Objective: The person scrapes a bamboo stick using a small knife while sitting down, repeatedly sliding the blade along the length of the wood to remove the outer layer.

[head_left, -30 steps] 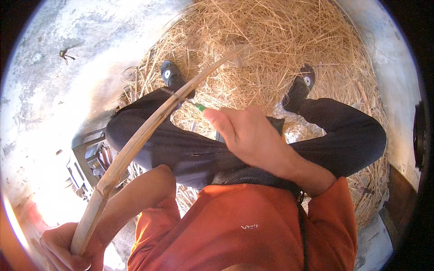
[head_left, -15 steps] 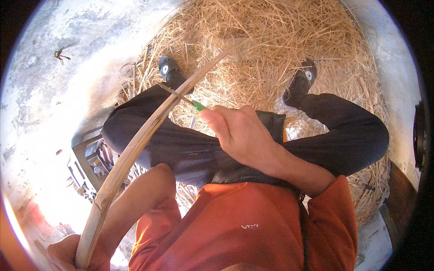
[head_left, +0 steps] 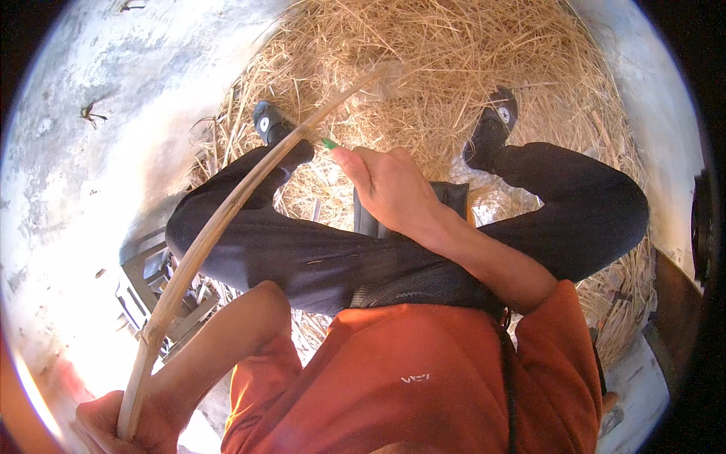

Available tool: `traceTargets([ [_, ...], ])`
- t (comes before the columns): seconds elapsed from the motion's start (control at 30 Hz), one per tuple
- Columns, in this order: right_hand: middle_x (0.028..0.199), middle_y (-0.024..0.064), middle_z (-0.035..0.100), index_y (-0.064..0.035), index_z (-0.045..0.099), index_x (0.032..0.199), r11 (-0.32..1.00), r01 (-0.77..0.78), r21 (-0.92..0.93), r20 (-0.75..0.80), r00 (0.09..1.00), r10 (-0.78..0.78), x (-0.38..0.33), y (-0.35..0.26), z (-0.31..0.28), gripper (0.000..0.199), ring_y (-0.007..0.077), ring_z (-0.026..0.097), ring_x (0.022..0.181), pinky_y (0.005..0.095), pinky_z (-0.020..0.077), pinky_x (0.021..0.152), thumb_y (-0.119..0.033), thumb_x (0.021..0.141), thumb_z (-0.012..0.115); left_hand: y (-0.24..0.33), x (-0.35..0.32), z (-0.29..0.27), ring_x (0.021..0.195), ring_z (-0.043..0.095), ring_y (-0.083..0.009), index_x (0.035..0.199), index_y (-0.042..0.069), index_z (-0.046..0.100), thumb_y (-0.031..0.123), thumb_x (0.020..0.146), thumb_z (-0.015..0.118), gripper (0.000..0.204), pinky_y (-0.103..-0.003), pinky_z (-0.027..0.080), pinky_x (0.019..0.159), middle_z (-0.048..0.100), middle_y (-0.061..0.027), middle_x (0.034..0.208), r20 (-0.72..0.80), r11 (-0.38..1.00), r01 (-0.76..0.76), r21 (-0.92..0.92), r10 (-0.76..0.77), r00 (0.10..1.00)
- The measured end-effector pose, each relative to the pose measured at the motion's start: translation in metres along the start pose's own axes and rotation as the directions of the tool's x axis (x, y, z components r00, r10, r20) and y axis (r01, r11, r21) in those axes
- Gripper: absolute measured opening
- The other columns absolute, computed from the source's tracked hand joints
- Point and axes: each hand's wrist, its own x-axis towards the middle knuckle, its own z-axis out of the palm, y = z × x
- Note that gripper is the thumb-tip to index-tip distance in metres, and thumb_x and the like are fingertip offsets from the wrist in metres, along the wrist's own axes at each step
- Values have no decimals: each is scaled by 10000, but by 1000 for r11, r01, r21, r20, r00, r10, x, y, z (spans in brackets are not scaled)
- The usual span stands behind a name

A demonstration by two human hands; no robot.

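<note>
A long, slightly curved wooden stick (head_left: 219,219), pale and stripped along most of its length, slants from the lower left up over the straw. My left hand (head_left: 125,420) is closed around its near end. My right hand (head_left: 389,185) is closed on a green-handled knife (head_left: 330,143), of which only the front of the handle shows clearly past the thumb. The blade reaches left towards the upper part of the stick and is smeared by motion, so I cannot tell whether it touches. The far tip of the stick blurs into the straw.
Dry straw (head_left: 446,45) covers the ground ahead, around my dark shoes (head_left: 491,132). My crossed-over legs in black trousers (head_left: 582,193) lie under the work. A pale, stained wall (head_left: 76,166) rises at left, with a wooden frame (head_left: 140,284) holding small items beside my left knee.
My right hand and the knife have moved up and slightly left, towards the far end of the stick. The stick has shifted a little to the left, still in my left hand.
</note>
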Motion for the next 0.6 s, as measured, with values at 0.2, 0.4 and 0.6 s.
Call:
traceTargets([
  [0.2,553,242,506,21,548,650,968,-162,-194,-44,987,156,9,38,8,531,438,526,557,475,403,501,-378,962,388,2,4,3,485,451,22,706,260,542,465,877,529,267,-176,359,471,481,177,563,11,1000,8,18,-8,1000],
  [0.4,566,256,503,41,545,655,996,-76,-53,-8,997,76,5,23,7,552,427,527,542,463,406,504,-384,964,374,1,4,3,495,463,23,722,258,552,456,885,523,258,-173,369,475,496,176,575,11,1000,9,21,-10,1000],
  [0.6,562,266,493,54,543,655,989,-136,-63,47,989,139,6,19,1,582,433,516,536,460,404,518,-402,967,362,-2,3,4,504,475,25,738,257,562,448,893,517,250,-169,379,478,510,176,587,10,1000,-2,20,2,1000],
])
